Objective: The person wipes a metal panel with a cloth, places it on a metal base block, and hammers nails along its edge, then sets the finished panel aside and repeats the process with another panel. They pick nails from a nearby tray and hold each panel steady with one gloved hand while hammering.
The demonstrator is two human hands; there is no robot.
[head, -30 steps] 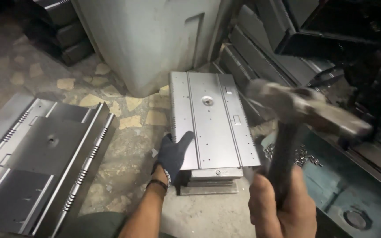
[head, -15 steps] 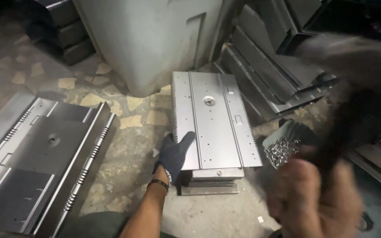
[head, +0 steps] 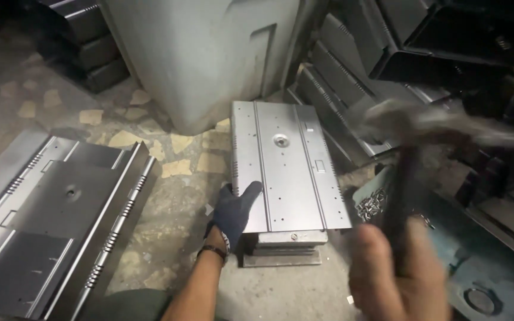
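Observation:
A grey sheet-metal panel (head: 287,166) with ribs and small holes lies flat on a steel block (head: 284,248) on the floor. My left hand (head: 233,209), in a dark glove, presses on the panel's near left corner. My bare right hand (head: 397,274) grips the dark handle of a hammer (head: 414,128) at the lower right. The hammer is raised and blurred, its head up to the right of the panel.
A larger ribbed metal panel (head: 55,214) lies on the floor at left. A big grey metal cabinet (head: 203,53) stands behind. Stacked dark panels (head: 352,77) lean at the right. Small rivets (head: 371,205) lie in a green tray (head: 495,267).
The hammer swung down and to the right half a second ago and is now raised again. My left hand and the panel have stayed in place.

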